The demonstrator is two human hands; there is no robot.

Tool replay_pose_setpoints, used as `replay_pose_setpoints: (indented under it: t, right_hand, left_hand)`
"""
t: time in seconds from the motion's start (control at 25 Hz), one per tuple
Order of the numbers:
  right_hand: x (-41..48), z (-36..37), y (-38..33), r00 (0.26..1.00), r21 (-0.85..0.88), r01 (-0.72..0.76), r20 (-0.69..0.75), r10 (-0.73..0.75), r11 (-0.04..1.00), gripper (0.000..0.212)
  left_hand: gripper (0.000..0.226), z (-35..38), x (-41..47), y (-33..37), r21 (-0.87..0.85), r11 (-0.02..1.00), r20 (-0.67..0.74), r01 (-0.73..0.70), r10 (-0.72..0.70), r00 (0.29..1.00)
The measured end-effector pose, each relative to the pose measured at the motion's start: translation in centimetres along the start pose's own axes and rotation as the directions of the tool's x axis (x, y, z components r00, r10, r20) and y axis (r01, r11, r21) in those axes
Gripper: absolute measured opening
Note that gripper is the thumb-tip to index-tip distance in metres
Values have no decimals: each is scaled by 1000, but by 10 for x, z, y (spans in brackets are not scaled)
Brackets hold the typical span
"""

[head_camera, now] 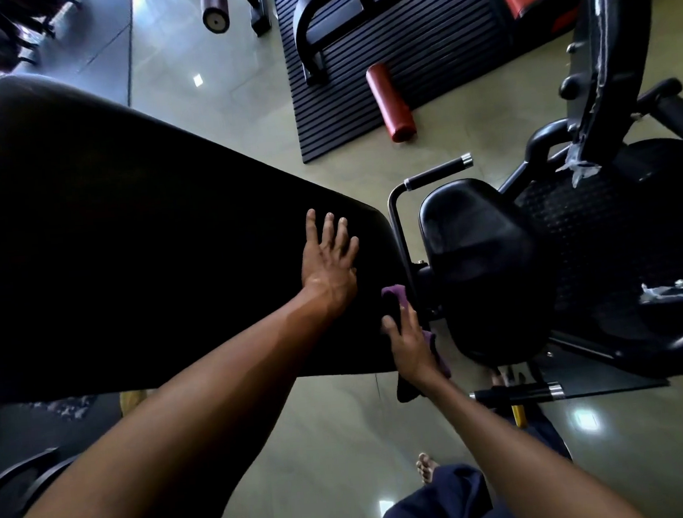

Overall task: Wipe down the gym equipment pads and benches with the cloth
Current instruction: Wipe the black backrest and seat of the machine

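— Currently, where is the cloth (394,295), and what holds it?

— The right hand (409,341) grips it, thumb and fingers pinched round the purple fabric, and presses it to the end edge of the bench pad (147,253). A loose tail hangs below the wrist. The left hand (329,259) lies flat on the pad top, fingers straight and spread, holding nothing.

— Which hazards apply at this position?

— Three.
1. The metal bar (399,234) stands just beside the pad end, and the right hand works in the narrow gap between them. A fast stroke likely knocks the knuckles on the bar.
2. The hanging tail may catch on the fittings beside the seat pad (479,264). A snag likely pulls the cloth from the grip.
3. The left hand rests on the pad. Whether the pad pivots cannot be told from this view. If it does, the support may shift.

— Anything further?

— Coverage. The pad top is dark, and wiped and unwiped areas cannot be told apart, so zones may be skipped. Also, a bare foot (427,466) stands on the glossy floor (346,442). If the cloth is wet, which cannot be told, drips may cause a slip.
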State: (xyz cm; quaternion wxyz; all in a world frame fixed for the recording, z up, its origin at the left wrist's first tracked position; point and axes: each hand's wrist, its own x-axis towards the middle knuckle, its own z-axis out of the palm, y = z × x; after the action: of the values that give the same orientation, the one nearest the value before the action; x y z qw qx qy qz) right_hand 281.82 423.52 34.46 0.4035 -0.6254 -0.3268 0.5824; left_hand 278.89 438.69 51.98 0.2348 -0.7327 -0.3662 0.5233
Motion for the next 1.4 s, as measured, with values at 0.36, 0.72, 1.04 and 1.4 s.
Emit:
replay_pose_setpoints:
  t: [0.36, 0.72, 1.04, 1.4]
  right_hand:
    - [23, 16, -53, 999, -3, 37, 29, -37, 999, 58]
    - [-14, 9, -10, 995, 2, 89, -42, -89, 996, 56]
    - [-26, 24, -60, 971, 122, 241, -29, -239, 963, 51]
    - [7, 22, 44, 889, 264, -319, -249, 383, 910, 59]
  left_hand:
    - [67, 13, -59, 11, 41, 997, -16, 64, -63, 998]
    - [68, 26, -87, 13, 52, 995, -95, 83, -78, 992]
    - [71, 27, -99, 20, 65, 997, -122, 42, -34, 992]
    - [74, 38, -88, 36, 118, 993, -153, -30, 48, 987]
